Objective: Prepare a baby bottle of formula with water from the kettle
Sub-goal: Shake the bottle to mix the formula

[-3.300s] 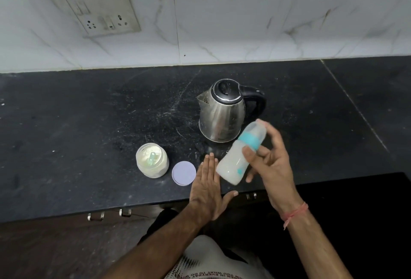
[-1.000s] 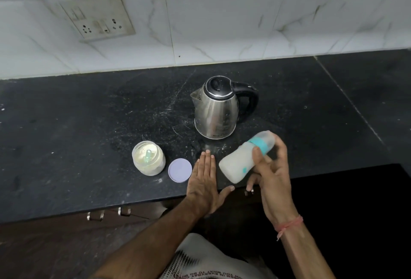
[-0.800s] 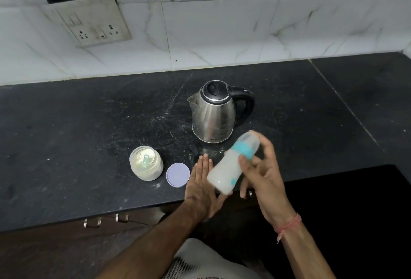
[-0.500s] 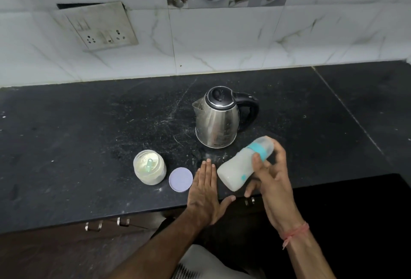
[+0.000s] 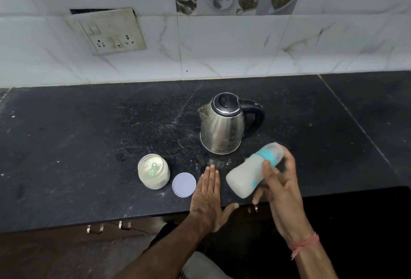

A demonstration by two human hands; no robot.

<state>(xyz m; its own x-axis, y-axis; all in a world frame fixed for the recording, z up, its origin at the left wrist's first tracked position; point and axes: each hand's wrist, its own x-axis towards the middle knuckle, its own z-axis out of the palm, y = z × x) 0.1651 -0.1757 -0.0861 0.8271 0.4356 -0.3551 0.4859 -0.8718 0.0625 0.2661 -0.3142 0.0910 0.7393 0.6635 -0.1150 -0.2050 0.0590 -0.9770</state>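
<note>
The right hand (image 5: 278,180) wraps its fingers around a capped baby bottle (image 5: 249,174) of milky formula, tilted above the black bench (image 5: 89,145) in front of the steel kettle (image 5: 222,127). The left hand (image 5: 208,198) lies flat, fingers together, beside a lilac lid (image 5: 184,184) and the open formula jar (image 5: 153,174).

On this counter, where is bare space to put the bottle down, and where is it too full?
Free: the wide black counter left of the open formula jar, and the stretch right of the kettle. Crowded: the front edge, where jar, lid, flat left hand and right hand with the bottle sit close.
</note>
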